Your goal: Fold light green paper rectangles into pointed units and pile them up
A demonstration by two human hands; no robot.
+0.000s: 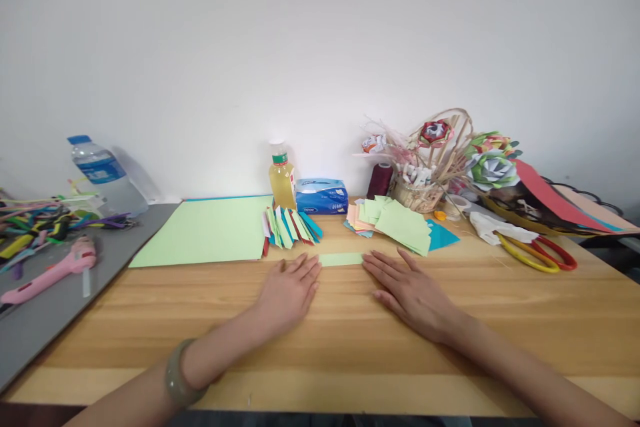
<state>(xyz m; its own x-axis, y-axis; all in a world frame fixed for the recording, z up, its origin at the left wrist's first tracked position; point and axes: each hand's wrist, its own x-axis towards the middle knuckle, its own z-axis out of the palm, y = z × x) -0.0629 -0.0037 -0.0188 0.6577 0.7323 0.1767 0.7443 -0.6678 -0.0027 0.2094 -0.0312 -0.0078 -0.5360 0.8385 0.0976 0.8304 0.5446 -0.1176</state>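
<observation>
A narrow strip of light green paper (341, 259) lies flat on the wooden table, its ends under my fingers. My left hand (290, 290) rests palm down at the strip's left end, fingers stretched out. At the right end my right hand (407, 290) lies flat too, its thumb apart from the other fingers. Just beyond my left hand stands a row of folded paper pieces (290, 227) in green, blue, red and white. Light green paper pieces (404, 225) are stacked beyond my right hand, partly over a blue piece (443, 235).
Large green sheets (205, 233) lie left. A juice bottle (283, 177) and tissue pack (321, 197) stand at the back. Scissors (540, 253) and a basket of paper flowers (417, 193) are right. A pink glue gun (53, 277) and water bottle (107, 173) are far left.
</observation>
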